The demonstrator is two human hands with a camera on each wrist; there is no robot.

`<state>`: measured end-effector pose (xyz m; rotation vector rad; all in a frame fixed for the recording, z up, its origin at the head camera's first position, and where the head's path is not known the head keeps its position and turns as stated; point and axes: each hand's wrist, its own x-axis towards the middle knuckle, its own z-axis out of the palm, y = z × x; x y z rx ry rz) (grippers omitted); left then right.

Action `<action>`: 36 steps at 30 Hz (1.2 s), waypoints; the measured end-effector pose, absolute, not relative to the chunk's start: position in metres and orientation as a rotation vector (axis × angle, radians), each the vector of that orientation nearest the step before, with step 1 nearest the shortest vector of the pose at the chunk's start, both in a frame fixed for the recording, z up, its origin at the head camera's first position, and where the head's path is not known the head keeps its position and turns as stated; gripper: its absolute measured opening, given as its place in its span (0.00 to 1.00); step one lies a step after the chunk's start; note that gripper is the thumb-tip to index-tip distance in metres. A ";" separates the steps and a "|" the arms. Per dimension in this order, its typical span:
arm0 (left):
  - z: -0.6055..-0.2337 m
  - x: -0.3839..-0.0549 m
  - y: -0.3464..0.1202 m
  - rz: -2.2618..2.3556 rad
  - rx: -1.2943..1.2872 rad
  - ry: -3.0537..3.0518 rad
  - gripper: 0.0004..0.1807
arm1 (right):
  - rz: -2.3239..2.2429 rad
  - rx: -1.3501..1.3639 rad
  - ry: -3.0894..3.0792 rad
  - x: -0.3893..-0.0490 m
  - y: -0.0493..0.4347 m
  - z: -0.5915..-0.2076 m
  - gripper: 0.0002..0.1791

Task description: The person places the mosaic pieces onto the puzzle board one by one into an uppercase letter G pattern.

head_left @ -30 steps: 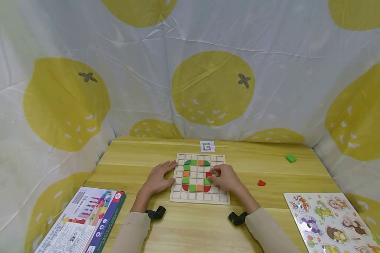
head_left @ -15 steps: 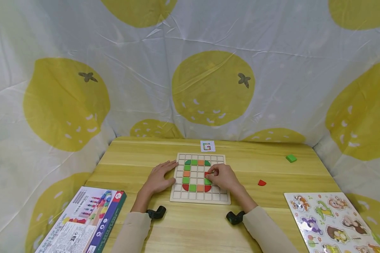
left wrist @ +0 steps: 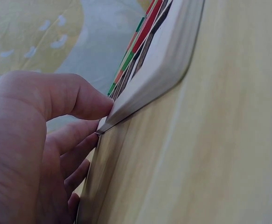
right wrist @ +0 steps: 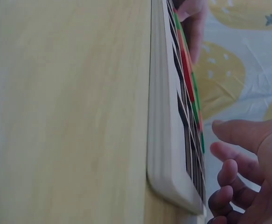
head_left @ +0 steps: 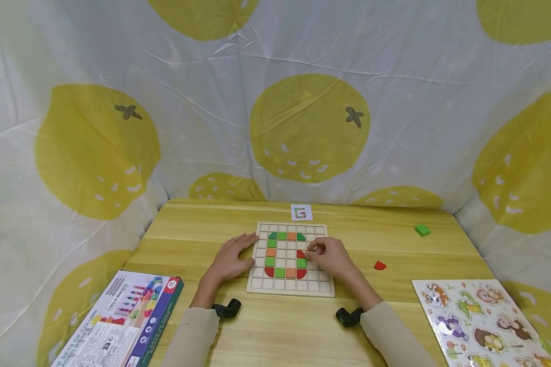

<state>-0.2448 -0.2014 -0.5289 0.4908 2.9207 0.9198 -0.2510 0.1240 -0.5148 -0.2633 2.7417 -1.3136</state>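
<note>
A wooden grid board point(head_left: 263, 285) lies on the table, with green, orange and red pieces set in a rounded ring on it. My left hand point(head_left: 229, 259) rests at the board's left side, thumb and fingertips touching its edge. In the left wrist view the thumb point(left wrist: 96, 105) presses against that edge. My right hand point(head_left: 329, 256) hovers over the board's right part, just beside a red quarter-round piece point(head_left: 301, 254) that sits above a green square point(head_left: 301, 263). The right wrist view shows the right thumb point(right wrist: 238, 133) and fingers apart, with nothing between them.
A small pattern card point(head_left: 301, 212) lies behind the board. To the right are a loose red quarter-round piece point(head_left: 379, 265) and green square pieces point(head_left: 422, 230). An animal puzzle board point(head_left: 477, 316) lies front right, a toy box point(head_left: 119, 321) front left. Patterned cloth point(head_left: 202, 117) surrounds the table.
The right fingers have let go of the red quarter-round piece, which now lies flat in its cell, and have drawn slightly to the right. The left hand has stayed in place.
</note>
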 end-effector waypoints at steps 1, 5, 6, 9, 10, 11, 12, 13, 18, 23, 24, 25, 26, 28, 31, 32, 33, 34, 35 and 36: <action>-0.529 -0.245 -0.201 0.918 0.490 2.923 0.38 | -1.309 -0.256 2.745 -0.251 0.127 -0.514 0.07; -0.531 -0.245 -0.201 0.910 0.487 2.924 0.38 | -1.282 -0.223 2.776 -0.248 0.142 -0.511 0.08; -0.531 -0.245 -0.201 0.909 0.487 2.926 0.38 | -1.280 -0.216 2.783 -0.247 0.145 -0.510 0.08; -0.532 -0.245 -0.200 0.909 0.493 2.930 0.38 | -1.276 -0.211 2.814 -0.245 0.158 -0.508 0.09; -0.532 -0.245 -0.200 0.910 0.495 2.931 0.38 | -1.271 -0.213 2.824 -0.245 0.163 -0.508 0.09; -0.532 -0.245 -0.200 0.909 0.495 2.932 0.38 | -1.268 -0.216 2.833 -0.244 0.167 -0.508 0.09; -0.533 -0.246 -0.200 0.905 0.495 2.934 0.38 | -1.265 -0.215 2.839 -0.243 0.172 -0.508 0.08; -0.533 -0.246 -0.200 0.904 0.494 2.934 0.38 | -1.264 -0.216 2.847 -0.242 0.177 -0.508 0.09; -0.533 -0.246 -0.200 0.907 0.494 2.927 0.38 | -1.261 -0.212 2.870 -0.236 0.198 -0.509 0.10; -0.532 -0.246 -0.200 0.899 0.498 2.926 0.38 | -1.273 -0.174 2.893 -0.229 0.215 -0.509 0.11; -0.532 -0.246 -0.200 0.896 0.497 2.925 0.38 | -1.271 -0.168 2.899 -0.228 0.218 -0.510 0.11; -0.531 -0.246 -0.200 0.892 0.496 2.926 0.38 | -1.270 -0.155 2.905 -0.227 0.221 -0.511 0.12; -0.531 -0.246 -0.200 0.893 0.496 2.926 0.38 | -1.265 -0.144 2.912 -0.226 0.224 -0.512 0.11; -0.531 -0.246 -0.200 0.895 0.496 2.925 0.38 | -1.252 -0.129 2.931 -0.224 0.230 -0.514 0.12; -0.531 -0.246 -0.200 0.895 0.497 2.923 0.38 | -1.218 -0.113 2.961 -0.221 0.238 -0.514 0.12; -0.531 -0.246 -0.200 0.896 0.497 2.923 0.38 | -1.205 -0.108 2.969 -0.219 0.241 -0.513 0.13; -0.531 -0.246 -0.201 0.895 0.498 2.923 0.38 | -1.189 -0.098 2.976 -0.218 0.244 -0.513 0.13; -0.532 -0.246 -0.201 0.894 0.498 2.924 0.38 | -1.180 -0.090 2.977 -0.217 0.246 -0.511 0.13; -0.531 -0.246 -0.201 0.895 0.496 2.923 0.38 | -1.168 -0.083 2.979 -0.216 0.249 -0.510 0.14; -0.531 -0.246 -0.201 0.895 0.496 2.924 0.38 | -1.158 -0.067 2.977 -0.215 0.251 -0.510 0.14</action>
